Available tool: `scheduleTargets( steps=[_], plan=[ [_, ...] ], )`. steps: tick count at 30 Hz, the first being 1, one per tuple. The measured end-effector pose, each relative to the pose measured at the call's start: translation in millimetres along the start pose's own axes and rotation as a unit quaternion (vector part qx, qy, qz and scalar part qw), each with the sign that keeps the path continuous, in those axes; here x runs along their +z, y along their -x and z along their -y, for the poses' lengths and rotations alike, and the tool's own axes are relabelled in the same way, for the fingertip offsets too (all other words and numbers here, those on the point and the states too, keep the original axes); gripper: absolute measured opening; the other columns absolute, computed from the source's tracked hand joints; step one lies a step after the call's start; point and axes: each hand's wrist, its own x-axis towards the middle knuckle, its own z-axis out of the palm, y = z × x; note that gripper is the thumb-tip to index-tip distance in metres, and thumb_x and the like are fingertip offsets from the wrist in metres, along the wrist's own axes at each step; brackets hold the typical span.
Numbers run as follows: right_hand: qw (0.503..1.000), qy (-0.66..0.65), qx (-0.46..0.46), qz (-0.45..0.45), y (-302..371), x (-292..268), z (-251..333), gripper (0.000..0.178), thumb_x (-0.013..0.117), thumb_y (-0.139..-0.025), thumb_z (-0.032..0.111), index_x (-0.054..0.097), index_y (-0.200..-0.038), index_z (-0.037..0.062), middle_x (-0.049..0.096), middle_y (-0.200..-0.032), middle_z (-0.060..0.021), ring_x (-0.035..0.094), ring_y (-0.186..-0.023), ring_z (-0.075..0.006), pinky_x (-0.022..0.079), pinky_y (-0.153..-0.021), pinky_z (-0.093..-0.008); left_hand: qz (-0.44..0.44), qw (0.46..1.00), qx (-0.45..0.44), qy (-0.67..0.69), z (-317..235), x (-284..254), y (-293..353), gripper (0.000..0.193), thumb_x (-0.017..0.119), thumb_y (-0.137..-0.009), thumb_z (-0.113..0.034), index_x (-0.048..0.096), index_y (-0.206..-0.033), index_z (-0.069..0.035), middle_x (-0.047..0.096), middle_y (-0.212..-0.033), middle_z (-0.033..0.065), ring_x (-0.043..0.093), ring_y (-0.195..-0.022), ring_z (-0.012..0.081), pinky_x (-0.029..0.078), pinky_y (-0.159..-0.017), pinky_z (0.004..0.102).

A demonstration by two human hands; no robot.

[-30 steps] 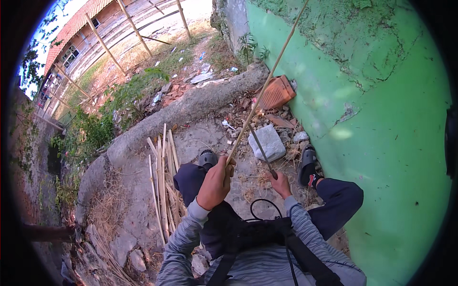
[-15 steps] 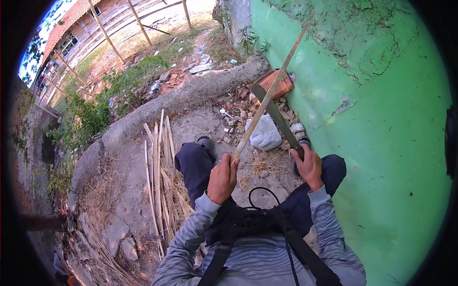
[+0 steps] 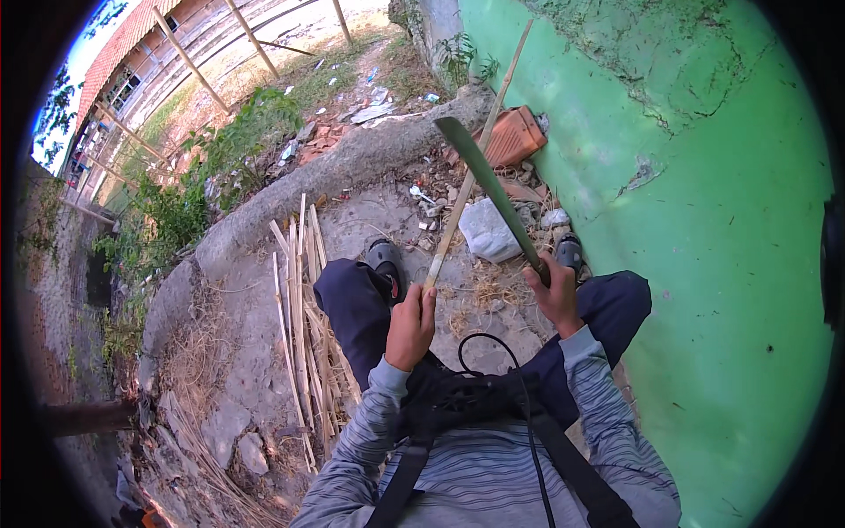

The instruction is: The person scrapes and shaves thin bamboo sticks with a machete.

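In front of my body, my left hand is closed around the near end of a long, thin bamboo strip. The strip slants away and to the right, its far end in front of the green wall. My right hand grips a machete by its handle, which the fingers mostly hide. Its broad dark blade points away and to the left, crossing over the strip partway along. Whether blade and strip touch I cannot tell. Left of my knee, a bundle of split bamboo strips lies on the ground.
A whitish rock sits between my feet, with an orange-brown ribbed block beyond it. The green wall rises close on my right. A low, curved concrete ridge runs across ahead, with green plants at its left.
The machete has swung left and toward the upright, its blade now lying across the strip farther out. The strip's far end has shifted left. My right hand has moved slightly left.
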Motion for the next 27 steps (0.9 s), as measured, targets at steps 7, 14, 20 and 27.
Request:
scheduleTargets(
  steps=[7, 14, 20, 27],
  plan=[
    [0.974, 0.105, -0.188, 0.076, 23, 25, 7, 0.051, 0.074, -0.091, 0.06, 0.066, -0.095, 0.0105, 0.064, -0.067, -0.0087, 0.071, -0.062, -0.0312, 0.053, -0.056, -0.0435, 0.077, 0.997, 0.006, 0.008, 4, 26, 13, 0.033, 0.052, -0.111, -0.022, 0.049, -0.091, 0.003, 0.043, -0.064, 0.0217, 0.04, -0.053, 0.0339, 0.032, -0.055, 0.0472],
    [0.964, 0.12, -0.212, 0.104, 25, 32, 12, 0.051, 0.072, -0.092, 0.062, 0.064, -0.092, 0.011, 0.063, -0.067, -0.0079, 0.07, -0.062, -0.0317, 0.052, -0.055, -0.0448, 0.084, 0.996, 0.017, -0.006, -6, 16, 28, 0.03, 0.05, -0.111, -0.02, 0.05, -0.092, 0.003, 0.045, -0.067, 0.0254, 0.047, -0.058, 0.0456, 0.033, -0.055, 0.0487],
    [0.976, 0.09, -0.152, 0.126, 25, 46, 7, 0.054, 0.066, -0.095, 0.063, 0.064, -0.094, 0.0093, 0.066, -0.067, -0.0108, 0.071, -0.061, -0.0342, 0.055, -0.056, -0.0467, 0.097, 0.995, -0.007, 0.006, 2, 3, 39, 0.026, 0.053, -0.109, -0.017, 0.051, -0.092, 0.002, 0.049, -0.068, 0.029, 0.053, -0.062, 0.0507, 0.035, -0.055, 0.053],
    [0.962, 0.103, -0.22, 0.122, 23, 55, 14, 0.054, 0.066, -0.095, 0.065, 0.064, -0.094, 0.0107, 0.067, -0.066, -0.0096, 0.072, -0.061, -0.0323, 0.055, -0.055, -0.0454, 0.098, 0.995, 0.0, -0.016, 7, -4, 40, 0.028, 0.05, -0.111, -0.019, 0.052, -0.092, 0.002, 0.049, -0.067, 0.0279, 0.052, -0.061, 0.0492, 0.035, -0.055, 0.0521]
  ],
)
